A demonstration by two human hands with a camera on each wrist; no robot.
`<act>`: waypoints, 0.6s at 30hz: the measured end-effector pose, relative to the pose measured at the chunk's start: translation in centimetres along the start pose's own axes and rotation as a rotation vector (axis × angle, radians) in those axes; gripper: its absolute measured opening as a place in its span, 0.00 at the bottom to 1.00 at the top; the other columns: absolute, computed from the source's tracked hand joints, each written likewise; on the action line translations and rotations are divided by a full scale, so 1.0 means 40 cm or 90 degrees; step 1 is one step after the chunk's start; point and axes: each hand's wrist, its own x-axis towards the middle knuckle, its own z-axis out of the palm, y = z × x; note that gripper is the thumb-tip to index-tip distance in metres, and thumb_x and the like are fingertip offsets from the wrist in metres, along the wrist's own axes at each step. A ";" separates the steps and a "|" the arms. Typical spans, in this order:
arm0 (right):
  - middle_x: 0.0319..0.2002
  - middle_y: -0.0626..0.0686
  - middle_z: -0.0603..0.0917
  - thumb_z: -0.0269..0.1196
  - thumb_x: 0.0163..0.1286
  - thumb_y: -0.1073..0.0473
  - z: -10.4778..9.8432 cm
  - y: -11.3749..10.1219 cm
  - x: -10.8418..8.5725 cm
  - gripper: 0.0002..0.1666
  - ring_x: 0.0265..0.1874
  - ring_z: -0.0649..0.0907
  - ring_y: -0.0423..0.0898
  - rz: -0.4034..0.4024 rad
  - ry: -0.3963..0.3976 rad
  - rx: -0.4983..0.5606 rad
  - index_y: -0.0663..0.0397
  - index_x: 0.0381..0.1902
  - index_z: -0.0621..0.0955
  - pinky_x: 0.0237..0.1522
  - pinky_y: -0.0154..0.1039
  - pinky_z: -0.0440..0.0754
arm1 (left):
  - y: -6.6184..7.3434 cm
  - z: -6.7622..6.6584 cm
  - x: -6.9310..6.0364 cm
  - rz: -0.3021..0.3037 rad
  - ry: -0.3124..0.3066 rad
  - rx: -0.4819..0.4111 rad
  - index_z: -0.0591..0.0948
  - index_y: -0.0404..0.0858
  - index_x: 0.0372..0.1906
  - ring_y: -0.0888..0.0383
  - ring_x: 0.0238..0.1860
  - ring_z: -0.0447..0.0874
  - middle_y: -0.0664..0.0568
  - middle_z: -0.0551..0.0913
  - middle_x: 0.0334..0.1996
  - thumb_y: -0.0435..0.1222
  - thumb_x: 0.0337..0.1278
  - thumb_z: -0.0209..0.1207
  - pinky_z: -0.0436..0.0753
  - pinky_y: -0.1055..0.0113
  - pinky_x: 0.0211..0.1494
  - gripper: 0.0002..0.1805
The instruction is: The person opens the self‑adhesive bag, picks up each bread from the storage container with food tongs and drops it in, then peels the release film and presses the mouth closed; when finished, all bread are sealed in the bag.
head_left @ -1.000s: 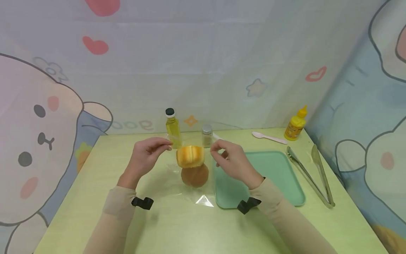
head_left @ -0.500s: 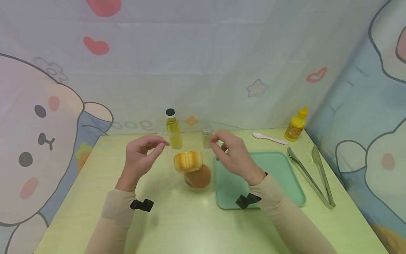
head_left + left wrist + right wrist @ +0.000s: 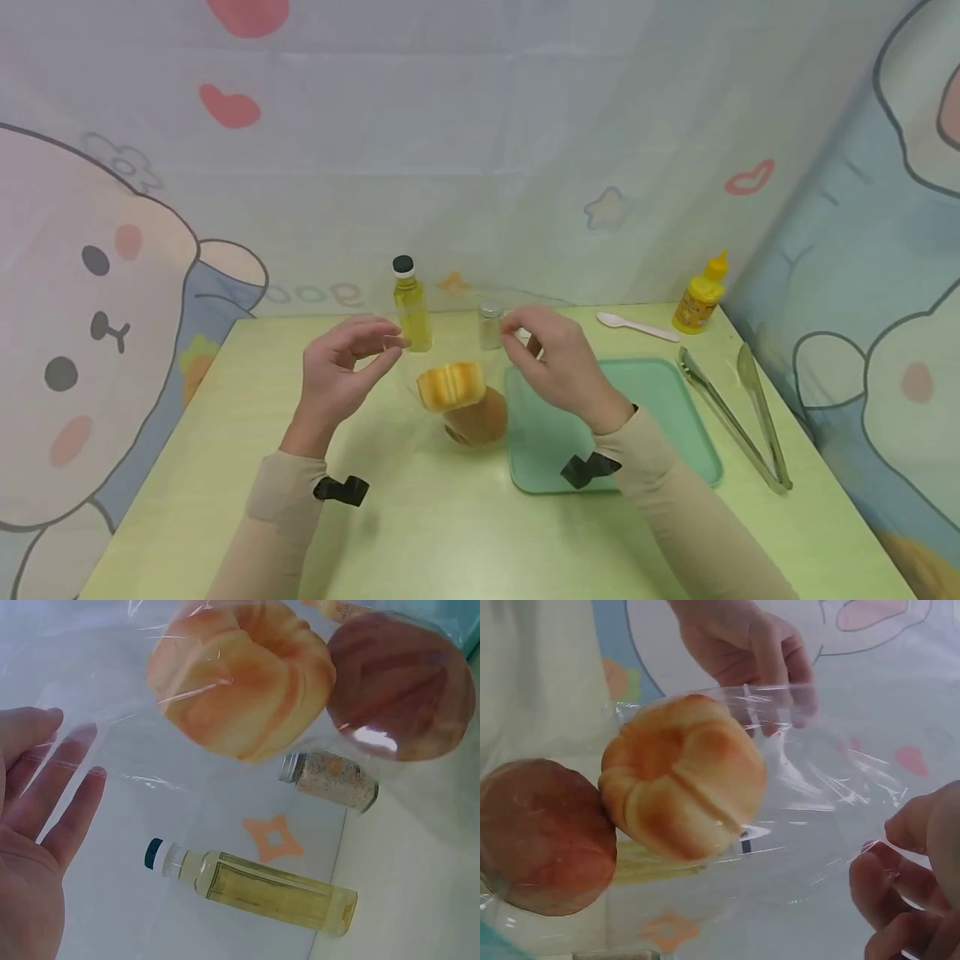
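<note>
The clear plastic bag (image 3: 806, 776), containing golden bread (image 3: 682, 780) and brown bread (image 3: 547, 840), hangs between the hands. At two o'clock from the breads, the right hand (image 3: 551, 358) pinches the film; at ten, the left hand (image 3: 337, 362), unclenched, touches it with extended fingers. An oil bottle (image 3: 412, 312) stands at eleven, a tray (image 3: 663, 400) lies at three. I judge the step in hand to be bag handling; the next move requires even film tension.

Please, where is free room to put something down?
Bare table lies between the sleeves and left of the left hand. The visible part of the green tray is bare. Crowded: near the right hand, bagged breads, tall bottle and jar.
</note>
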 end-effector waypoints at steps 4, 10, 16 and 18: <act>0.38 0.52 0.88 0.64 0.73 0.70 -0.011 0.004 0.002 0.05 0.24 0.82 0.42 -0.013 0.007 -0.013 0.57 0.41 0.85 0.28 0.39 0.83 | 0.000 0.007 -0.001 0.010 0.012 -0.035 0.84 0.19 0.49 0.57 0.40 0.94 0.42 0.87 0.45 0.08 0.50 0.64 0.90 0.64 0.48 0.19; 0.38 0.51 0.89 0.65 0.73 0.67 -0.024 0.002 -0.004 0.03 0.37 0.86 0.48 0.031 0.026 0.002 0.56 0.41 0.86 0.39 0.44 0.85 | 0.003 0.008 -0.001 0.009 0.006 -0.039 0.83 0.20 0.52 0.54 0.42 0.94 0.38 0.87 0.47 0.09 0.51 0.64 0.90 0.64 0.46 0.21; 0.41 0.51 0.88 0.65 0.76 0.66 -0.014 0.008 -0.016 0.02 0.41 0.89 0.48 0.142 0.032 0.130 0.56 0.43 0.85 0.48 0.46 0.88 | 0.003 0.009 -0.013 -0.046 -0.010 -0.066 0.81 0.20 0.57 0.53 0.43 0.93 0.44 0.84 0.53 0.09 0.50 0.64 0.90 0.63 0.44 0.26; 0.41 0.51 0.88 0.65 0.76 0.65 -0.006 0.013 -0.020 0.02 0.41 0.88 0.47 0.169 0.023 0.167 0.56 0.44 0.84 0.47 0.43 0.88 | 0.002 0.009 -0.018 -0.056 -0.004 -0.091 0.79 0.19 0.58 0.55 0.41 0.92 0.44 0.83 0.54 0.08 0.49 0.64 0.91 0.61 0.43 0.27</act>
